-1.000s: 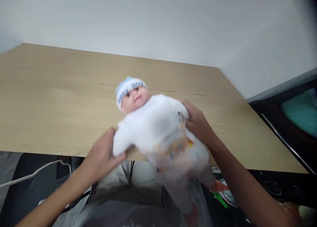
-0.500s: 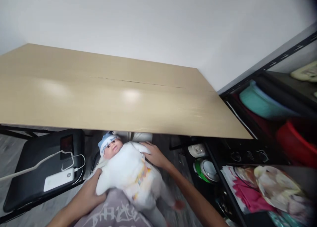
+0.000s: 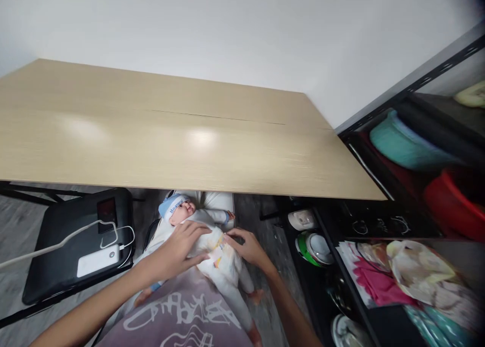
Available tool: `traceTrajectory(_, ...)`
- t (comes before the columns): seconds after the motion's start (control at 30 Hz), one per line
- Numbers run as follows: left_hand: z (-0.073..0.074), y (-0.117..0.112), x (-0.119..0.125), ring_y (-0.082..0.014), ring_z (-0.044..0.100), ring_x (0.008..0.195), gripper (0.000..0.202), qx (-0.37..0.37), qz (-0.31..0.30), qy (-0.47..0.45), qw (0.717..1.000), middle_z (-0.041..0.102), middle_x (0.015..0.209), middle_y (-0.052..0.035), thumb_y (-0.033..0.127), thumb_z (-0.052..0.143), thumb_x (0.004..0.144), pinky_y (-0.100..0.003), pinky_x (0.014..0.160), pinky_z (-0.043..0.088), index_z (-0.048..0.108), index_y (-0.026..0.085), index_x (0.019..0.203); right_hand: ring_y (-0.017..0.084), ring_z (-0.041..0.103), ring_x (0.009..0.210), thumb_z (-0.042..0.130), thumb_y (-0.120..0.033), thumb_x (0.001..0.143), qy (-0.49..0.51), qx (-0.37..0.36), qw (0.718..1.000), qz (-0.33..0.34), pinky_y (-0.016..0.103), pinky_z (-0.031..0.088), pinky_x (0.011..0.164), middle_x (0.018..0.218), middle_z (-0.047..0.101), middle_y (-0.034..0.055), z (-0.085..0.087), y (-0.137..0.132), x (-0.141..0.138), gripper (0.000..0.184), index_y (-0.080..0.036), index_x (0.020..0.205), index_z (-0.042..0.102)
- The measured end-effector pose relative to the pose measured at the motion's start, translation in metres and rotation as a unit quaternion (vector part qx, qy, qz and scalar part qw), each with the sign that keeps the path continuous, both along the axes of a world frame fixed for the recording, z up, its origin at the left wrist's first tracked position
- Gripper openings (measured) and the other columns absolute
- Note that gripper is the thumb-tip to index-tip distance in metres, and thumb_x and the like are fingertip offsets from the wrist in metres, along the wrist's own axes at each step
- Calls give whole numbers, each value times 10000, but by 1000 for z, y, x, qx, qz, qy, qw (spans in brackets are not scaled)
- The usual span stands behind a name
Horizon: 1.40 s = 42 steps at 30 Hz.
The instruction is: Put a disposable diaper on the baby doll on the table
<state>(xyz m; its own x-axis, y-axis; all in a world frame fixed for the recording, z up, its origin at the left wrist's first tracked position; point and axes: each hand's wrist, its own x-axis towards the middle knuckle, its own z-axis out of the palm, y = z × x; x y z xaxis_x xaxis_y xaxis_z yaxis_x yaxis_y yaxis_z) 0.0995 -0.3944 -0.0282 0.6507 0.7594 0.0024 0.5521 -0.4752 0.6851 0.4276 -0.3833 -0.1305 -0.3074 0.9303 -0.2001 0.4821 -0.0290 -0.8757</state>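
Note:
A baby doll (image 3: 204, 214) lies face up across my lap, its head toward the table's near edge. It wears a blue and white hat (image 3: 169, 205), white clothes with blue cuffs, and what looks like a printed diaper (image 3: 216, 249) over them. My left hand (image 3: 182, 246) rests on the doll's side and belly, thumb and fingers spread. At the other side of the waist, my right hand (image 3: 242, 243) has its thumb and fingertips closed at the diaper's upper edge. The doll's bare feet hang toward the lower right.
A wooden table (image 3: 170, 150) spans the space ahead. To the left, a black chair seat (image 3: 56, 246) bears a white power bank (image 3: 97, 261) with a cable. On the right, a dark shelf holds a teal basin (image 3: 405, 142), a red basin (image 3: 452, 205) and cloths (image 3: 379, 281).
Both hands have left the doll's arms and moved to its waist. The doll's outstretched arms and blue cuffs now show. The view has shifted slightly.

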Motion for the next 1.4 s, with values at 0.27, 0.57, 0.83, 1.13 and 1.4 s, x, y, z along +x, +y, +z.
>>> traceTrajectory(0.27, -45, 48, 54, -306, 640, 1185, 320, -25, -124, -16, 992, 761, 1254, -100, 522, 763, 1098, -443, 1072, 471, 790, 237, 1239, 255, 773, 867, 643, -430, 1087, -39, 117, 991, -46, 365, 551, 835, 892, 825, 75, -32, 7, -3, 376, -235, 869, 879)
traceTrajectory(0.57, -22, 38, 35, -285, 643, 1194, 228, -66, -107, -77, 989, 782, 1213, -85, 437, 625, 1175, -428, 1107, 469, 730, 238, 1141, 304, 780, 1307, 564, -502, 1159, -5, 113, 993, -25, 462, 579, 1184, 1353, 845, 129, -21, 19, -8, 422, -254, 1347, 850)
traceTrajectory(0.83, 15, 22, -16, -253, 770, 955, 261, -301, -212, -74, 927, 842, 1027, -47, 509, 629, 1138, -360, 880, 591, 756, 281, 1123, 267, 776, 1083, 572, -496, 1187, -40, 78, 983, 160, 385, 585, 1020, 1170, 857, 75, 75, -3, -6, 375, -270, 1203, 871)
traceTrajectory(1.13, -36, 66, 143, -380, 722, 1172, 307, -108, -147, 128, 975, 813, 1013, -156, 417, 968, 838, -457, 1018, 559, 755, 197, 827, 264, 787, 741, 467, -577, 1165, -116, -131, 981, 88, 314, 476, 698, 785, 832, 68, 44, -59, 30, 538, -246, 977, 847)
traceTrajectory(1.4, -59, 66, 161, -413, 762, 1044, 222, -101, -144, 180, 968, 781, 801, -132, 266, 961, 772, -496, 897, 554, 757, 198, 716, 251, 700, 639, 630, -641, 1038, -138, -97, 985, -20, 335, 387, 652, 655, 745, 29, -5, -102, 20, 454, -243, 899, 796)
